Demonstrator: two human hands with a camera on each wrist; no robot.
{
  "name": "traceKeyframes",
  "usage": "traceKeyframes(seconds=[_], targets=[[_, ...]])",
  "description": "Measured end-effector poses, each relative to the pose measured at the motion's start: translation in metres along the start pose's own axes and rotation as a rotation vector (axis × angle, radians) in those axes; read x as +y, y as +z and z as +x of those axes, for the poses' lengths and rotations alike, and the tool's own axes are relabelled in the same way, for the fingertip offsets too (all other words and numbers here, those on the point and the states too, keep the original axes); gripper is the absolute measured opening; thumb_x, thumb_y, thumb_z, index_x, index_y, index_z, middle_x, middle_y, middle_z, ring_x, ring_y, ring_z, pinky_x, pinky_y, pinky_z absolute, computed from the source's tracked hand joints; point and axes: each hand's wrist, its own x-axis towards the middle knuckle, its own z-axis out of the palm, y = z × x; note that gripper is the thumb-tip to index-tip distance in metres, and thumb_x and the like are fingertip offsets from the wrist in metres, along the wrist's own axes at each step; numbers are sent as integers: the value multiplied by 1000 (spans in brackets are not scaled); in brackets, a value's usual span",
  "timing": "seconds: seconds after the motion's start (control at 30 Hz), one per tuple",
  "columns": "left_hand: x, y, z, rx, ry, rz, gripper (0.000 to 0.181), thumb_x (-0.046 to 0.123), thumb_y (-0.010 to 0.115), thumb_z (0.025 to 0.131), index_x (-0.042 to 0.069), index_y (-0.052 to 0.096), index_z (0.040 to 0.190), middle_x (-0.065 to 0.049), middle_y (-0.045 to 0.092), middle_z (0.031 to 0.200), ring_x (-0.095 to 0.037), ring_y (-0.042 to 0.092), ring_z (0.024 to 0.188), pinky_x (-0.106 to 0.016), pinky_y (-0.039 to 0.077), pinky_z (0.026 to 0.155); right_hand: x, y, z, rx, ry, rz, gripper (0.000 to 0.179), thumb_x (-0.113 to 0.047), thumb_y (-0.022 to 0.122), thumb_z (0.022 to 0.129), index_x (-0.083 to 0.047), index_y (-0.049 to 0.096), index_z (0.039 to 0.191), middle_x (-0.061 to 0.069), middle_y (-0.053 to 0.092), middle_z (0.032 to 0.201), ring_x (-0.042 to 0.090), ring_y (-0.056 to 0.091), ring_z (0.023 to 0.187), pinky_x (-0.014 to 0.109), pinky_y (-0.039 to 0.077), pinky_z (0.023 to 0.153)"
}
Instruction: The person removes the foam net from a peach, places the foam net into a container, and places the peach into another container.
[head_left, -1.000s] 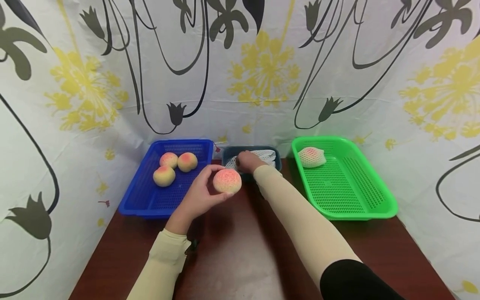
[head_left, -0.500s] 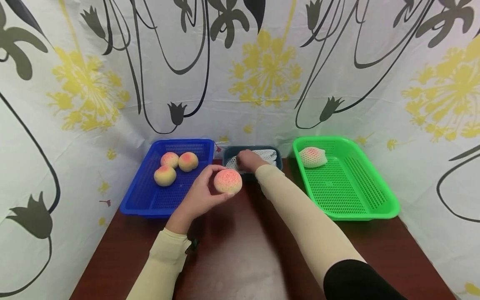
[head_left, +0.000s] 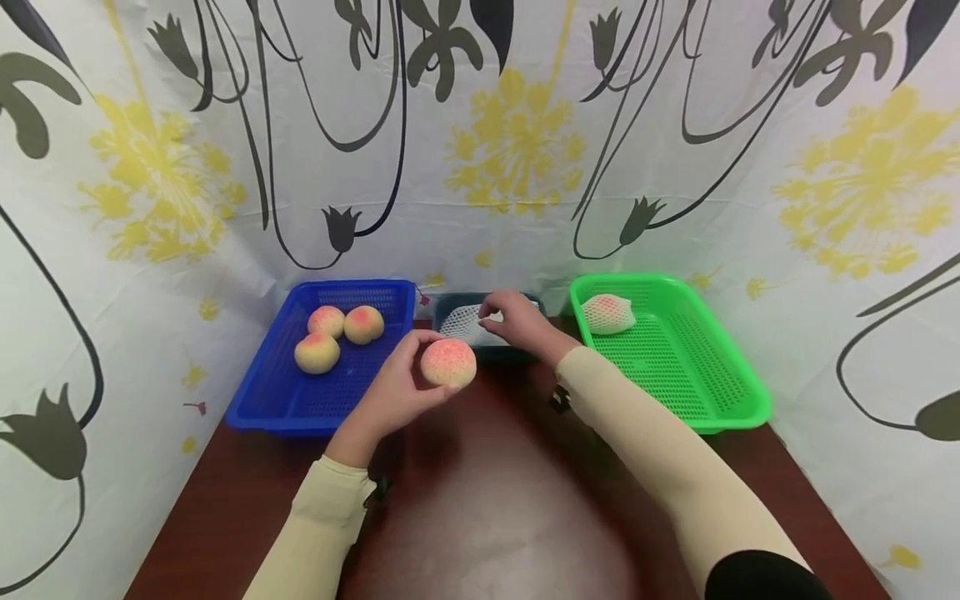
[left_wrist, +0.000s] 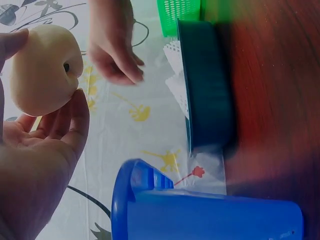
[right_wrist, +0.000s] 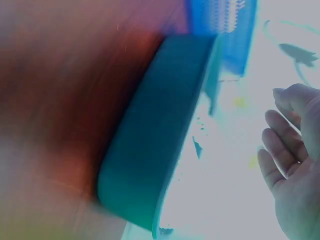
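Note:
A peach (head_left: 448, 362) with a pink speckled top is gripped between the thumb and fingers of my left hand (head_left: 390, 392), above the table. Its pale, dimpled underside faces the left wrist camera. My right hand (head_left: 519, 320) hovers over a small dark teal basket (head_left: 510, 354), fingers loosely bent. Nothing shows between these fingers in the right wrist view, where the hand (right_wrist: 295, 145) stands clear of the basket's rim. White foam fruit nets (head_left: 459, 323) lie inside that basket, partly hidden behind the right hand.
At left, a blue basket (head_left: 258, 400) holds three peaches (head_left: 363, 325). A green basket (head_left: 682, 358) at right contains one peach in a white foam net (head_left: 608, 314). All stand on a dark red-brown table (head_left: 487, 500) against a flower-printed sheet (head_left: 420, 183).
My right hand has risen out of the teal basket and moved slightly right, uncovering more of the nets. My left hand keeps its grip on the peach. The head view has shifted a little.

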Motion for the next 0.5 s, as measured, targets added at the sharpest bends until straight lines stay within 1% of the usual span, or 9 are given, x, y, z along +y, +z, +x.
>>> traceKeyframes(seconds=[0.1, 0.27, 0.37, 0.5], targets=[[0, 3, 0, -8, 8, 9, 76, 22, 94, 89, 18, 52, 152, -3, 60, 148, -25, 60, 132, -56, 51, 114, -6, -10, -30, 41, -12, 61, 5, -18, 78, 106, -14, 78, 108, 1, 73, 109, 22, 67, 109, 46, 56, 100], [0, 10, 1, -21, 49, 53, 75, 22, 94, 89, 18, 54, 153, -2, 59, 148, -22, 59, 132, -52, 50, 115, -20, -22, -80, 90, -25, 154, 9, -17, 82, 102, -14, 77, 109, 0, 75, 109, 20, 69, 108, 46, 58, 98], [3, 14, 1, -29, 62, 71, 75, 23, 94, 89, 18, 56, 153, -2, 60, 148, -22, 59, 132, -53, 50, 115, -26, -26, -103, 100, -36, 176, 16, -17, 84, 101, -11, 77, 114, 3, 75, 112, 22, 69, 108, 47, 58, 96], [5, 19, 0, -48, 61, 75, 75, 23, 95, 88, 17, 56, 152, -2, 60, 147, -22, 59, 132, -53, 50, 115, -27, -27, -128, 99, -31, 224, 29, -18, 85, 100, -6, 75, 124, 12, 75, 121, 29, 71, 111, 50, 60, 97]])
